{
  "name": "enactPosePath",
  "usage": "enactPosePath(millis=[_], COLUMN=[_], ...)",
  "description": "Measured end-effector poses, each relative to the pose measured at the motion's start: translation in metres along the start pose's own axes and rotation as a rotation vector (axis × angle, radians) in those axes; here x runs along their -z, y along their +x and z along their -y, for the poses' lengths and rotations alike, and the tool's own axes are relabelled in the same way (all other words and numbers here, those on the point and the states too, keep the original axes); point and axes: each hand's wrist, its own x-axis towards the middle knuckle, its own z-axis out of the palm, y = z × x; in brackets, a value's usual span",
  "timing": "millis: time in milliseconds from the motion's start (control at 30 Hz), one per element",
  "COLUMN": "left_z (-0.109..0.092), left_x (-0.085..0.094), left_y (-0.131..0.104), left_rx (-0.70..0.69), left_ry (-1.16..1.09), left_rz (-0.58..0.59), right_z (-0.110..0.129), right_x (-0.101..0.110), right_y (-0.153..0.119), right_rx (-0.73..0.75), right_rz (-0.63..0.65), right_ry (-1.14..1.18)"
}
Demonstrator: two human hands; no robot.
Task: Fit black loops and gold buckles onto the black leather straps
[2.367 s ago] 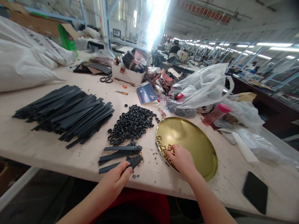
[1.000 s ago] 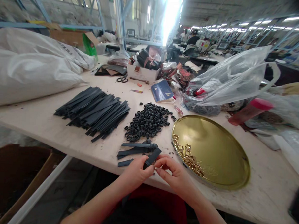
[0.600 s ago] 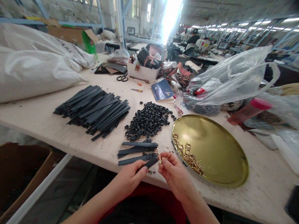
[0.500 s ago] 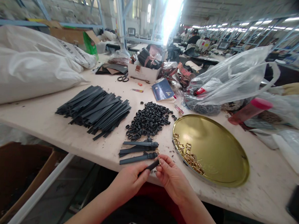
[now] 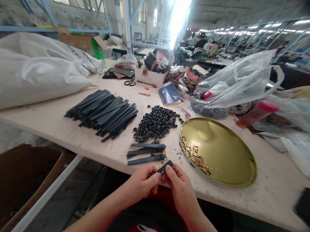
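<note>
A dark strap (image 5: 166,166) with a small gold buckle (image 5: 162,174) on it is pinched between my hands at the table's front edge. My left hand (image 5: 145,180) grips the strap by the buckle, its fingers closed. Closed on the strap's other part, thumb on top, is my right hand (image 5: 178,180). Just beyond lie several straps fitted with loops and gold buckles (image 5: 146,159). Behind these is a heap of small black loops (image 5: 157,123). A stack of plain dark strips (image 5: 102,113) lies to the left. Gold buckles (image 5: 200,162) sit in the round gold tray (image 5: 228,146) at right.
A large white sack (image 5: 38,73) covers the far left of the table. Scissors (image 5: 130,82), a blue booklet (image 5: 170,93) and a white box (image 5: 149,76) lie at the back. Clear plastic bags (image 5: 236,82) and a pink-capped bottle (image 5: 258,113) stand behind the tray.
The strap has turned in my fingers: its end now points up and right under my right thumb, and the buckle lies nearer my left fingers. The view has shifted slightly.
</note>
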Motion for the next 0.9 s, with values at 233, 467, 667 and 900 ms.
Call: enactPosePath(millis=[233, 467, 667, 900], left_z=[0.009, 0.008, 0.000, 0.015], left_x=[-0.008, -0.006, -0.006, -0.012], left_y=[0.002, 0.002, 0.002, 0.004], left_rx=[0.031, 0.004, 0.037, -0.030], left_ry=[-0.085, -0.080, -0.060, 0.091], left_rz=[-0.093, -0.092, -0.088, -0.249], right_z=[0.004, 0.011, 0.009, -0.001], right_x=[0.000, 0.003, 0.002, 0.007], right_y=[-0.001, 0.001, 0.003, 0.003], right_rx=[0.159, 0.105, 0.037, 0.267], right_rz=[-0.071, -0.035, -0.017, -0.071], right_ry=[-0.301, -0.246, -0.192, -0.531])
